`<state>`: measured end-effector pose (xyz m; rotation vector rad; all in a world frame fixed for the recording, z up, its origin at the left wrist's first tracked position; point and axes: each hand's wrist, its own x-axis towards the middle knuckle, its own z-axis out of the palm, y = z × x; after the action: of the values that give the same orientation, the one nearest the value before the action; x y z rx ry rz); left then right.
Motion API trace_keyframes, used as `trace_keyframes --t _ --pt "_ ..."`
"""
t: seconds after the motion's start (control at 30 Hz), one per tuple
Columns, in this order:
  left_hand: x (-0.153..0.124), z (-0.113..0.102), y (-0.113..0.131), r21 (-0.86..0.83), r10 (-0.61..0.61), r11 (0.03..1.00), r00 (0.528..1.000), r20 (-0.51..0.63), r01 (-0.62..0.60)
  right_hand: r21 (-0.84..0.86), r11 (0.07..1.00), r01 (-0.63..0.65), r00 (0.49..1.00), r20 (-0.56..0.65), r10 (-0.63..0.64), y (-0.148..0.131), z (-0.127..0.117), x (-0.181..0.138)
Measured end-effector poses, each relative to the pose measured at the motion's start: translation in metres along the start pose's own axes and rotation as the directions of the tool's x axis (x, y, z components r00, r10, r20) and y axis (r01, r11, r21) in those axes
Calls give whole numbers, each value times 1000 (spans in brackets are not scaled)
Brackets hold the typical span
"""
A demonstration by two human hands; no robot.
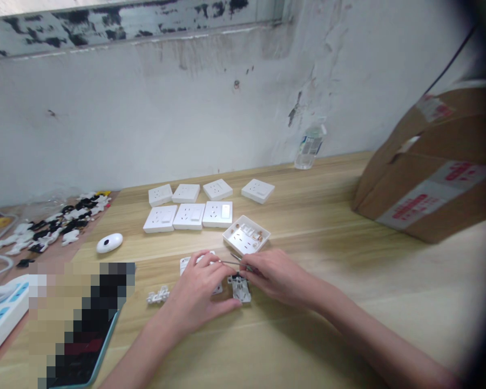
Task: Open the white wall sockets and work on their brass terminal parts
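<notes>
My left hand (196,289) rests on the wooden table (308,324), its fingers curled over a flat white socket plate (186,265) and its thumb beside a small white and black inner part (240,287). My right hand (273,275) is closed in a pinch round a thin metal tool (229,263), probably tweezers, whose tip points left above that part. Just beyond the hands lies an upturned white socket housing (246,234) with its open back showing.
Several finished white socket plates (189,215) lie in two rows farther back. A small white clip part (157,296), a white oval object (109,242), a heap of black and white parts (52,227), a power strip (2,310), a water bottle (310,147) and a cardboard box (433,162) stand around.
</notes>
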<state>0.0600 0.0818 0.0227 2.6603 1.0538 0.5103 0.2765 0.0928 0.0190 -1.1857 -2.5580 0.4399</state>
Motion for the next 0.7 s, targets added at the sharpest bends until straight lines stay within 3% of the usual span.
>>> trace_keyframes --t 0.7 --pt "0 -1 1 -17 18 1000 1000 -2 -18 11 998 -63 996 -67 63 0 7 0"
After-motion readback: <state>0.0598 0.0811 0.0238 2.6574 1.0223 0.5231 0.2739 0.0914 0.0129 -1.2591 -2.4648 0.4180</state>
